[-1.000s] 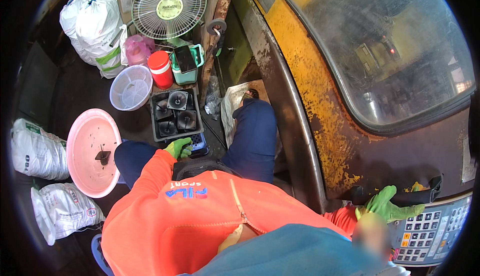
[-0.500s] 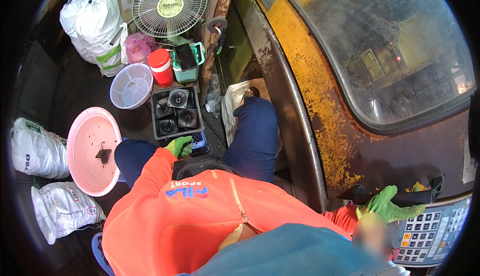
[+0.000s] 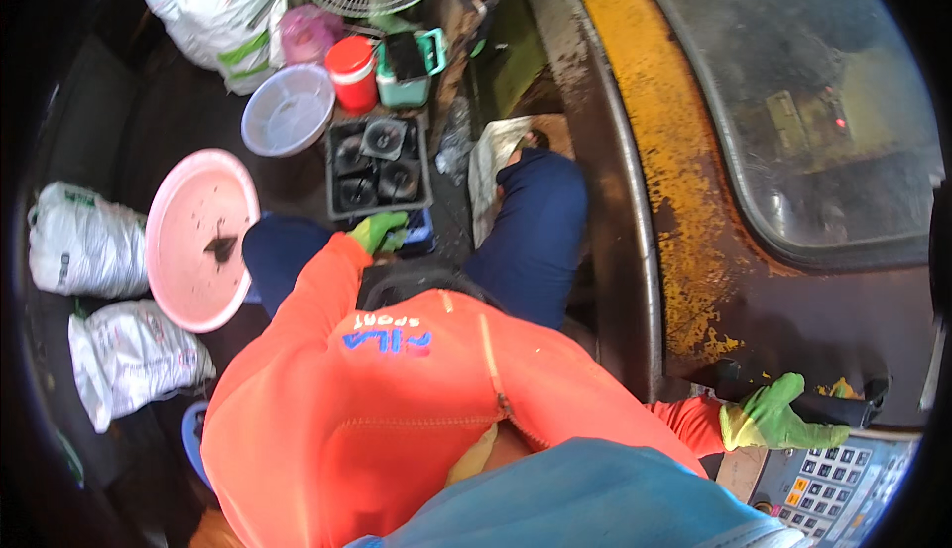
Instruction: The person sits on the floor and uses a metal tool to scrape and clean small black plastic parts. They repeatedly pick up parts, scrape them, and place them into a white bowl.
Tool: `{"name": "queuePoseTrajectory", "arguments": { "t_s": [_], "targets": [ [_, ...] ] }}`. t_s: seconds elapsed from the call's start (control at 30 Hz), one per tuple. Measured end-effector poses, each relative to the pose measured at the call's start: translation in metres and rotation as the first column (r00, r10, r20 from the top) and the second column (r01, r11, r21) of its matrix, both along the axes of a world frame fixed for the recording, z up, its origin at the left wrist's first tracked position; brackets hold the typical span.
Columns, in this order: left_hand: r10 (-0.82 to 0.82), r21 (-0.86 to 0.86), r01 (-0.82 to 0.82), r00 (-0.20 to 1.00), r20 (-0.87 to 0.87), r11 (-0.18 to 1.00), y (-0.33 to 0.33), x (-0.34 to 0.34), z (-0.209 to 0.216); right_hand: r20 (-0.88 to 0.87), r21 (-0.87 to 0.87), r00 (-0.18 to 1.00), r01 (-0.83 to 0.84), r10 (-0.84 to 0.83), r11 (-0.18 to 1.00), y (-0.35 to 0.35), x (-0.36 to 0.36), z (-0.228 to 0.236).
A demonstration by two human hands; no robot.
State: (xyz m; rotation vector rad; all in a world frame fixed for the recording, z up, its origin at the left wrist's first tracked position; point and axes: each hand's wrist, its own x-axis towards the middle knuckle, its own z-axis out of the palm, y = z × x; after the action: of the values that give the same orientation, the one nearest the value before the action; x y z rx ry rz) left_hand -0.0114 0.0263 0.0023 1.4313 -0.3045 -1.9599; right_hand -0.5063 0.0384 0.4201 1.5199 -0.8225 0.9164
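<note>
On the left, a pink basin (image 3: 159, 241) holds one dark part (image 3: 220, 248). The left hand (image 3: 379, 233) curls loosely at the near edge of a black tray (image 3: 380, 210) of flared parts (image 3: 385, 138); I can't tell whether it grips anything. Right and near, the right hand (image 3: 786, 419), thumb spread from fingers, is by the control panel's (image 3: 843, 479) far edge. This seems a waiting step; pressing a key would call for a lowered fingertip.

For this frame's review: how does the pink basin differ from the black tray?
The pink basin is round; the black tray is rectangular. The basin looks larger than the tray. In the basin one dark piece stands out, whereas the tray holds several dark parts. Both are open-topped containers.
</note>
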Motion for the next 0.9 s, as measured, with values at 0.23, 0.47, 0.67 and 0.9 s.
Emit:
{"name": "queuePoseTrajectory", "arguments": {
  "t_s": [0.23, 0.47, 0.67, 0.9],
  "targets": [
    [0.317, -0.446, -0.367, 0.93, -0.186, 0.816, -0.026, 0.005, 0.054, 0.039, -0.069, 0.999, 0.014, -0.012, 0.997, -0.005, -0.009, 0.002],
    [0.481, -0.833, -0.342, 0.87, -0.106, 0.435, -0.055, 0.121, 0.123, 0.091, -0.088, 0.996, -0.013, 0.021, 0.996, -0.02, -0.003, -0.002],
    [0.816, -0.337, -0.862, 0.482, -0.32, 0.378, -0.041, 0.155, 0.071, 0.251, -0.01, 0.938, -0.243, 0.238, 0.97, -0.059, 0.051, -0.017],
    [0.633, -0.412, -0.565, 0.773, 0.04, 0.715, -0.04, 0.141, 0.061, 0.904, 0.412, 0.406, -0.911, 0.132, -0.027, -0.155, 0.223, -0.133]
  ]
}}
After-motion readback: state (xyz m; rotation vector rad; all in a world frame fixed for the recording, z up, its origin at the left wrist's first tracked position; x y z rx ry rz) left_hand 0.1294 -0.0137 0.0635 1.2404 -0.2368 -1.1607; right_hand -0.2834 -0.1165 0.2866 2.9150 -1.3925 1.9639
